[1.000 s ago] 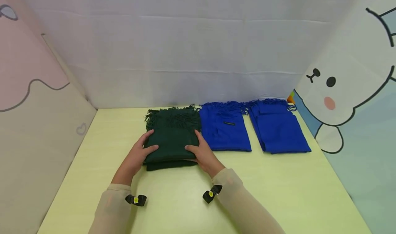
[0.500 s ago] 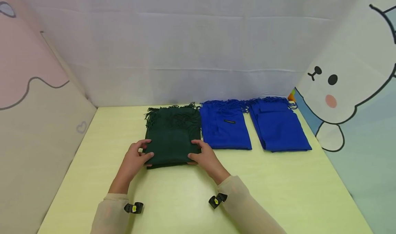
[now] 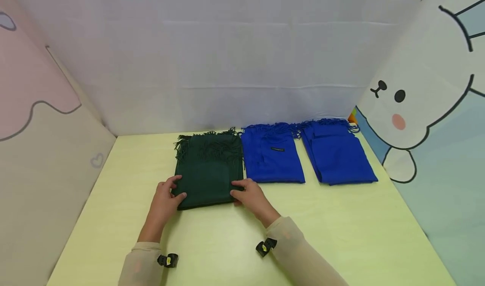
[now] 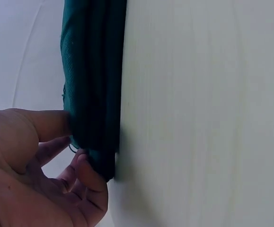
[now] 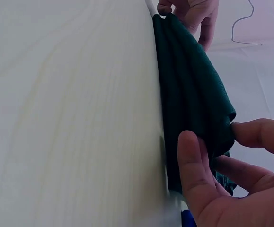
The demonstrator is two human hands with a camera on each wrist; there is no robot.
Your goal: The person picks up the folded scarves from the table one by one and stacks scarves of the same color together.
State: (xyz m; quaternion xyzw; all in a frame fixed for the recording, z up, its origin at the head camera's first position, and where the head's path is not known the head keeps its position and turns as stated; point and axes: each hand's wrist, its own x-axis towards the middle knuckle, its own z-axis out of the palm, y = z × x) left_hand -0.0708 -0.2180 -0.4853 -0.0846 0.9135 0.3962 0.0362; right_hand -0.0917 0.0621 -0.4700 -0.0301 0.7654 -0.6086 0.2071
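A dark green fringed scarf [image 3: 206, 178] lies folded on the table, its fringe pointing at the back wall. At its near left corner my left hand [image 3: 163, 197] holds the folded edge between thumb and fingers. My right hand [image 3: 251, 195] grips the near right corner in the same manner. Stacked layers of the scarf [image 4: 92, 71] show side-on in the left wrist view, with the thumb against the top layer. From the right wrist, fingers of my right hand [image 5: 241, 189] appear around the layered corner, while my left hand [image 5: 198, 14] is at the far end.
Right beside the green scarf lies a folded blue scarf [image 3: 280, 160] with a small dark label. Another folded blue scarf [image 3: 339, 157] sits farther right, their fringes meeting. A white wall [image 3: 235, 67] rises behind the pale yellow table [image 3: 212, 252].
Both hands have slid toward the scarf's near corners. The upper green layer has come forward, so its front edge now lines up with the layer beneath.
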